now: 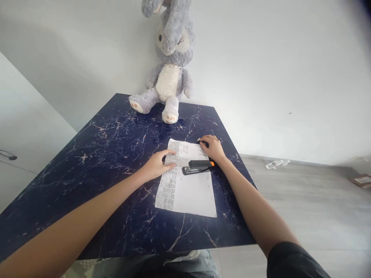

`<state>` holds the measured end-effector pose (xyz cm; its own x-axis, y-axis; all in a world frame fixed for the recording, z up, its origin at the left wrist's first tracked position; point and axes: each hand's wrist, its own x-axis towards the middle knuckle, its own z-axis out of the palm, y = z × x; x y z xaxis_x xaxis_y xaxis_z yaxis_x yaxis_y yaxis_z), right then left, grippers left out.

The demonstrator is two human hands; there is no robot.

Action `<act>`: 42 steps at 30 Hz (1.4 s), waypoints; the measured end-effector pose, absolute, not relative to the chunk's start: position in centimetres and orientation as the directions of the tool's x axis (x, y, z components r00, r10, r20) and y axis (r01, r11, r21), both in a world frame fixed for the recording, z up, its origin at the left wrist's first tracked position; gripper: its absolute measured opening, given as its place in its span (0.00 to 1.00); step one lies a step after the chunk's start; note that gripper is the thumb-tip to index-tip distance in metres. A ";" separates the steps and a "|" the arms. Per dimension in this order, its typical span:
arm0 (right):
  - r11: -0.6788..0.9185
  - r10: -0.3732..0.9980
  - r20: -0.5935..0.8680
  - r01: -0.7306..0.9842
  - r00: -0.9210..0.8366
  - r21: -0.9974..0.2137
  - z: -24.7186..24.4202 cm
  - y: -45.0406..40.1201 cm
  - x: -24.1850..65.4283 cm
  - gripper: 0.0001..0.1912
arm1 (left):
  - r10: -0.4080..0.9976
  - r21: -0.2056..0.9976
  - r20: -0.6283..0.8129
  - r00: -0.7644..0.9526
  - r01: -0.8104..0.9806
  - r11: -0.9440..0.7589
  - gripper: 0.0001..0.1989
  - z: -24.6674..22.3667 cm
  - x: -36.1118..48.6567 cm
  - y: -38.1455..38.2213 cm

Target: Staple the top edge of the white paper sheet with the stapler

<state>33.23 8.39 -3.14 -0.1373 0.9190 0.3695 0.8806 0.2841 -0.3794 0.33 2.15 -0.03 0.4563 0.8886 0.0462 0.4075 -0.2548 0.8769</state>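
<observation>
A sheet of paper (193, 193) lies on the table, with a drawn brick-like pattern down its left side and faint marks near the top. Across its middle rests a black stapler (199, 165) with an orange end pointing right. My left hand (156, 166) lies on the paper's left edge, thumb and fingers apart. At the top right corner of the sheet, the fingers of my right hand (213, 148) are closed around a small black object (205, 144) with a light tip. Its kind is too small to tell, and my fingers partly cover it.
The dark blue marbled table (116, 143) has its far edge near the white wall. A grey plush rabbit (171, 81) sits at the back. On the floor at right lie a clear plastic item (277, 164) and a brown box (362, 180).
</observation>
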 end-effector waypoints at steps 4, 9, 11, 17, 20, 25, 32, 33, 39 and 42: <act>0.342 0.886 0.438 0.852 -0.153 -0.395 -2.9 8.4 33.0 0.10 | 0.881 0.887 0.081 0.465 0.369 -0.277 0.27 0.0 0.2 2.2; 0.404 0.895 0.338 0.852 -0.292 -0.332 -2.6 7.9 32.2 0.18 | 0.818 0.911 0.048 0.574 0.311 -0.271 0.36 0.2 -0.2 2.4; 0.385 0.905 0.319 0.863 -0.282 -0.327 -2.6 7.9 32.1 0.18 | 0.803 0.912 0.029 0.596 0.313 -0.266 0.36 0.1 -0.3 2.7; 0.383 0.897 0.368 0.845 -0.245 -0.372 -2.9 8.2 32.5 0.19 | 0.800 0.922 -0.003 0.601 0.312 -0.231 0.39 -0.1 -0.7 3.1; 0.411 0.878 0.409 0.830 -0.249 -0.376 -2.9 8.2 32.6 0.19 | 0.818 0.918 -0.039 0.574 0.343 -0.198 0.41 0.3 -0.8 3.0; 0.430 0.852 0.483 0.799 -0.204 -0.420 -3.0 8.3 33.1 0.17 | 0.823 0.914 -0.103 0.559 0.380 -0.143 0.42 0.8 -1.3 2.9; 0.403 0.858 0.481 0.818 -0.182 -0.410 -3.2 8.1 33.3 0.16 | 0.836 0.905 -0.029 0.548 0.369 -0.210 0.39 1.3 -3.1 3.0; 0.404 0.857 0.479 0.825 -0.190 -0.396 -3.2 8.1 33.2 0.17 | 0.841 0.904 -0.033 0.541 0.374 -0.205 0.38 1.4 -3.7 3.0; 0.408 0.853 0.470 0.851 -0.227 -0.330 -3.2 7.9 32.8 0.16 | 0.823 0.907 -0.130 0.553 0.402 -0.126 0.35 2.9 -10.4 4.0; 0.418 0.848 0.472 0.851 -0.240 -0.318 -3.3 7.9 32.7 0.17 | 0.813 0.892 -0.117 0.571 0.420 -0.166 0.33 4.0 -15.0 4.6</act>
<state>32.67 7.86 -3.29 -0.2404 0.8485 0.4715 0.8511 0.4178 -0.3180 -15.03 4.59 4.04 0.5706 0.8128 -0.1174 0.4202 -0.1661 0.8921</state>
